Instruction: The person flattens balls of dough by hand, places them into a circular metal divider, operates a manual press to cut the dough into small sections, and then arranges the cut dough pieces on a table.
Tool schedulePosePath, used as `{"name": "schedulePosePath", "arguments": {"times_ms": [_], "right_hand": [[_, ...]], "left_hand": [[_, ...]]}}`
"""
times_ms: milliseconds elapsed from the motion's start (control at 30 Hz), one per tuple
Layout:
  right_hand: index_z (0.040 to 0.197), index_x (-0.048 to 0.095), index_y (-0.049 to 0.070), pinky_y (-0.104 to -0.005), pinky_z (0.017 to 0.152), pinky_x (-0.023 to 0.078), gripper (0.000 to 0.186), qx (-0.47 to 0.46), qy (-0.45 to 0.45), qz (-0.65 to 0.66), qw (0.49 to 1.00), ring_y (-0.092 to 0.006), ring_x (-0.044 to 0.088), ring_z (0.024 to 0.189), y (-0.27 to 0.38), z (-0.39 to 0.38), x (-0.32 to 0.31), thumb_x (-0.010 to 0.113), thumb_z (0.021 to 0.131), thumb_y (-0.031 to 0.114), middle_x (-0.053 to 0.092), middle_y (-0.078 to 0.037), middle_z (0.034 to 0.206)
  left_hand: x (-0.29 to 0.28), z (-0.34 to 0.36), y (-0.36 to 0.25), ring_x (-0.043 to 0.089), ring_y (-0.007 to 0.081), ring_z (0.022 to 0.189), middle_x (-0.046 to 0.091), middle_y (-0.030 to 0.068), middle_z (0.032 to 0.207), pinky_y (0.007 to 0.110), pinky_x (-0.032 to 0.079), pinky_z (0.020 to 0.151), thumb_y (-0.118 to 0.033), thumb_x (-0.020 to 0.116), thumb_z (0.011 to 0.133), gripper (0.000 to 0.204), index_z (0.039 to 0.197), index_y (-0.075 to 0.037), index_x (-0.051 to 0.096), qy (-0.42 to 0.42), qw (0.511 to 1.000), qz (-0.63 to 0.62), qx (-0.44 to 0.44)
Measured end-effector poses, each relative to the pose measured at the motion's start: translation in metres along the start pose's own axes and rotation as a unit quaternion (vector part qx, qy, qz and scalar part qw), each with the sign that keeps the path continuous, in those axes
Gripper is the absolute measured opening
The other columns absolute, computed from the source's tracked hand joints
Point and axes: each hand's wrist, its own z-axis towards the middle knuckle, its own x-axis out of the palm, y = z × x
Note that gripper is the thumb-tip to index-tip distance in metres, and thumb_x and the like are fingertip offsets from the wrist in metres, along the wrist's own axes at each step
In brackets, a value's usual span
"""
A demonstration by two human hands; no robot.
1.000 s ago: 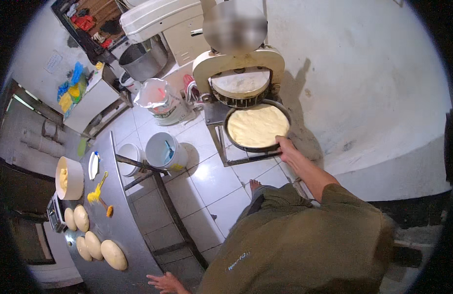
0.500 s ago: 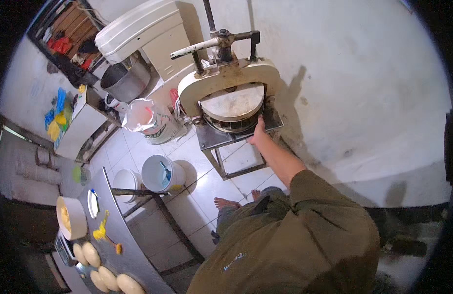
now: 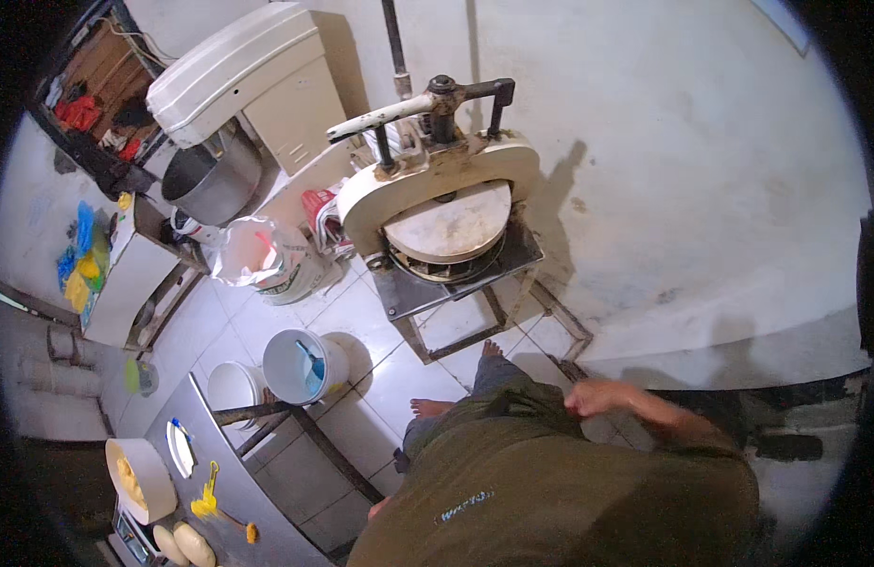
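Big cream press (image 3: 439,175) dominates upper middle; working it well imo = square stance, load centred underneath, hands out of gap before touching lever (image 3: 380,117). Metal surface (image 3: 210,439) lower left, its long edge slants toward body, so mind hip. Decent open room between surface and press, minus white bucket (image 3: 337,364). Round plate (image 3: 451,225) sits over dark rim (image 3: 493,266); can't see any dough inside. Right hand (image 3: 599,397) near waist, fingers curled, nothing visible in them. Left hand (image 3: 376,508) mostly hidden, can't tell its fingers.
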Motion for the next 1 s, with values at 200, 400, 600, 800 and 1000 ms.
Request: {"name": "schedulePosePath", "arguments": {"times_ms": [200, 400, 600, 800, 1000], "right_hand": [[0.108, 0.073, 0.007, -0.0466, 0.082, 0.053, 0.033, 0.184, -0.121, 0.244, 0.944, -0.0244, 0.071, 0.092, 0.042, -0.059, 0.063, 0.064, 0.098, 0.037, 0.076, -0.015, 0.097], [0.118, 0.071, 0.008, -0.0486, 0.087, 0.051, 0.036, 0.247, -0.197, 0.269, 0.91, -0.0251, 0.069, 0.096, 0.013, -0.059, 0.136, 0.064, 0.098, 0.037, 0.074, -0.014, 0.102], [0.128, 0.067, 0.006, -0.0439, 0.089, 0.051, 0.041, 0.058, -0.351, 0.448, 0.821, -0.0216, 0.066, 0.095, -0.029, -0.042, 0.236, 0.07, 0.093, 0.029, 0.072, -0.007, 0.105], [0.132, 0.064, 0.008, -0.0357, 0.083, 0.051, 0.043, 0.193, -0.189, 0.575, 0.772, -0.0163, 0.065, 0.091, -0.056, -0.044, 0.263, 0.07, 0.092, 0.022, 0.069, -0.001, 0.103], [0.126, 0.064, 0.006, -0.0378, 0.082, 0.051, 0.037, 0.226, -0.161, 0.522, 0.807, -0.0186, 0.066, 0.09, -0.023, -0.043, 0.214, 0.068, 0.093, 0.024, 0.068, -0.005, 0.1]], "left_hand": [[-0.003, 0.016, -0.027, 0.041, 0.0339, 0.124, 0.035, 0.0158, 0.141, 0.056, 0.03, 0.105, -0.049, 0.076, 0.085, 0.082, 0.145, -0.017, 0.032, 0.005, 1.0, 0.023, -0.021], [-0.002, 0.019, -0.043, 0.041, 0.0315, 0.119, 0.037, 0.0136, 0.135, 0.053, 0.031, 0.101, -0.048, 0.075, 0.086, 0.074, 0.14, -0.016, 0.035, 0.009, 0.999, 0.038, -0.031], [-0.005, 0.017, -0.051, 0.042, 0.029, 0.113, 0.038, 0.0113, 0.129, 0.051, 0.032, 0.097, -0.046, 0.073, 0.088, 0.066, 0.135, -0.016, 0.037, 0.011, 0.998, 0.053, -0.037], [-0.006, 0.01, -0.05, 0.042, 0.0265, 0.108, 0.04, 0.0091, 0.123, 0.048, 0.033, 0.093, -0.045, 0.072, 0.09, 0.059, 0.13, -0.015, 0.039, 0.013, 0.998, 0.05, -0.043], [-0.005, 0.007, -0.05, 0.042, 0.024, 0.102, 0.041, 0.0068, 0.116, 0.046, 0.034, 0.089, -0.043, 0.07, 0.092, 0.052, 0.124, -0.014, 0.042, 0.018, 0.998, 0.042, -0.048]]}}
